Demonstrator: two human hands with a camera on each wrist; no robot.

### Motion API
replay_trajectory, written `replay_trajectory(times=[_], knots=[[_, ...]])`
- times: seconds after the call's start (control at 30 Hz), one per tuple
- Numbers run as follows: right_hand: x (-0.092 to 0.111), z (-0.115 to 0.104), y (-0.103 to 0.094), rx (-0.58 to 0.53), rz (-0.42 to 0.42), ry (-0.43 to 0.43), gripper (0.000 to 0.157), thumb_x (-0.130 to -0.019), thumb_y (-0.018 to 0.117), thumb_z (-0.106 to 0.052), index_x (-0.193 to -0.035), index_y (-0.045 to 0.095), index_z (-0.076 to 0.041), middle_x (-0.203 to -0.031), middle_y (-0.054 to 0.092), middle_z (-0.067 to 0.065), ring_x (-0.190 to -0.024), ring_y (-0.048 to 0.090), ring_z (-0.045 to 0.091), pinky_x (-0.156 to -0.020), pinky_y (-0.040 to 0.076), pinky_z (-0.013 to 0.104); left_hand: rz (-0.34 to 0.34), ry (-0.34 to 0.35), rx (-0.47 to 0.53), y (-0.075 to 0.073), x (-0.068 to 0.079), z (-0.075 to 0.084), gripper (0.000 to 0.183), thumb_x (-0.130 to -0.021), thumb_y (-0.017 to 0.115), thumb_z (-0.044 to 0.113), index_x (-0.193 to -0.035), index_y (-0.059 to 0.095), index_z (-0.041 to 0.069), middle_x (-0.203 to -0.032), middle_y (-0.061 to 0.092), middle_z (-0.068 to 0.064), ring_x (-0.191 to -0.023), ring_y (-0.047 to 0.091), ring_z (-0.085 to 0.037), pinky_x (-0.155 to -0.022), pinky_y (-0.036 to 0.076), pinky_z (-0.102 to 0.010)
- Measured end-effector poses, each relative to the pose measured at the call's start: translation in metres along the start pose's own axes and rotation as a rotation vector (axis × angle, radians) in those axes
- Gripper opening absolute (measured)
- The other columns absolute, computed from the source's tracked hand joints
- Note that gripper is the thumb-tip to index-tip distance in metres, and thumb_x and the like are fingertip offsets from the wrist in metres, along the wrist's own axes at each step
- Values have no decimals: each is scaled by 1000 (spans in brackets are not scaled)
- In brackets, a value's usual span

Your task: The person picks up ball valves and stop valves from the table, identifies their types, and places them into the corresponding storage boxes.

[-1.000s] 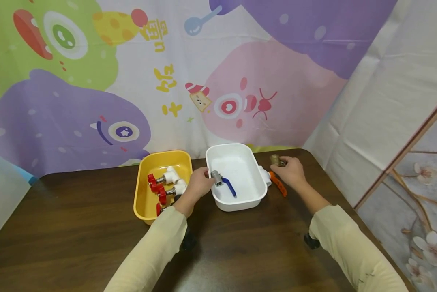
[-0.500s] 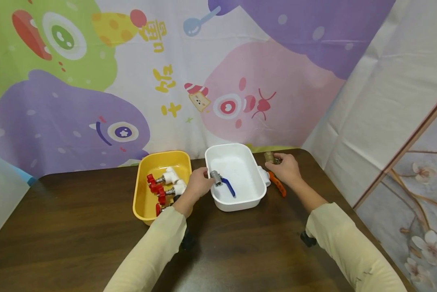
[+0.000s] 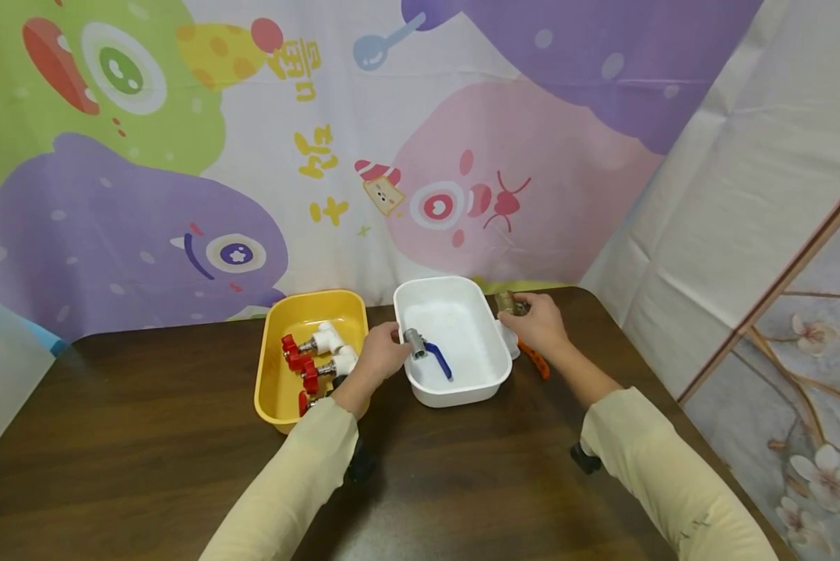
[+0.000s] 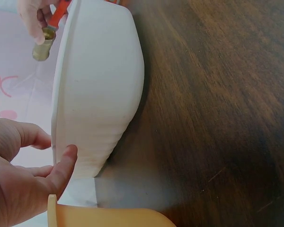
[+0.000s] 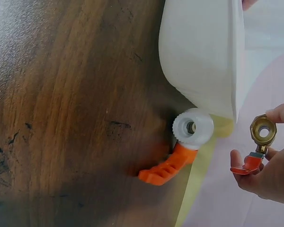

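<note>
My left hand (image 3: 381, 360) grips the left rim of a white plastic basin (image 3: 448, 397); in the left wrist view its thumb (image 4: 68, 158) lies outside the wall while other fingers go behind the rim. Inside the basin, close to those fingers, is a silver ball valve (image 3: 415, 343) with a blue lever handle (image 3: 439, 360). My right hand (image 3: 541, 323) pinches a brass ball valve (image 5: 263, 130) with a red-orange handle (image 5: 248, 165), held beside the basin's far right corner. Below it, a white plastic valve (image 5: 193, 128) with an orange handle (image 5: 166, 169) rests on the table against the basin.
To the left stands a yellow basin (image 3: 269, 389) with several white valves (image 3: 329, 337) that have red knobs (image 3: 295, 351). A cartoon-printed cloth (image 3: 350, 257) hangs behind the dark wooden table (image 3: 181, 452). A pale panel (image 3: 728, 218) borders the table's right side.
My right hand has moved left with the brass ball valve, nearing the white basin's right rim. My left hand and the silver valve have stayed in place.
</note>
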State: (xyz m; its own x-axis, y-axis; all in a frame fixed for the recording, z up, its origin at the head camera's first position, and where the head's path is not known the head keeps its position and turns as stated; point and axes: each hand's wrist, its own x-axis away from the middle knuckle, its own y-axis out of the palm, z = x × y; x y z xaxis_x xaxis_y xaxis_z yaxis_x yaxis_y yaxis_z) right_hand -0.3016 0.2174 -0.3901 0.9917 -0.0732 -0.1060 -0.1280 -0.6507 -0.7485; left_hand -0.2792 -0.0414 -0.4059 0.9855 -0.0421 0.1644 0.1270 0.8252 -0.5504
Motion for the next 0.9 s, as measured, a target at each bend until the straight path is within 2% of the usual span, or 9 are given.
replay_trajectory(times=[0.33, 0.73, 0.9], knots=[[-1, -10, 5, 3, -12, -31, 55, -82, 65, -27, -128, 54, 1, -127, 53, 24, -120, 46, 36, -100, 39, 48, -1, 5, 6, 0, 0, 1, 44, -87, 57, 11, -129, 51, -2, -117, 61, -17, -99, 57, -25, -83, 52, -34], [0, -19, 12, -6, -32, -21, 56, -81, 66, -28, -129, 54, 0, -127, 50, 23, -113, 49, 35, -93, 43, 46, 5, 13, 2, 1, 0, 1, 43, -87, 57, 11, -127, 52, -3, -115, 61, -17, -99, 58, -24, -83, 52, -34], [-1, -21, 14, 3, -42, -33, 56, -81, 66, -30, -127, 55, 0, -128, 51, 22, -114, 48, 34, -95, 42, 45, 7, 18, 3, 1, 1, 1, 43, -87, 58, 10, -127, 52, -4, -116, 61, -18, -99, 59, -24, -83, 53, -34]])
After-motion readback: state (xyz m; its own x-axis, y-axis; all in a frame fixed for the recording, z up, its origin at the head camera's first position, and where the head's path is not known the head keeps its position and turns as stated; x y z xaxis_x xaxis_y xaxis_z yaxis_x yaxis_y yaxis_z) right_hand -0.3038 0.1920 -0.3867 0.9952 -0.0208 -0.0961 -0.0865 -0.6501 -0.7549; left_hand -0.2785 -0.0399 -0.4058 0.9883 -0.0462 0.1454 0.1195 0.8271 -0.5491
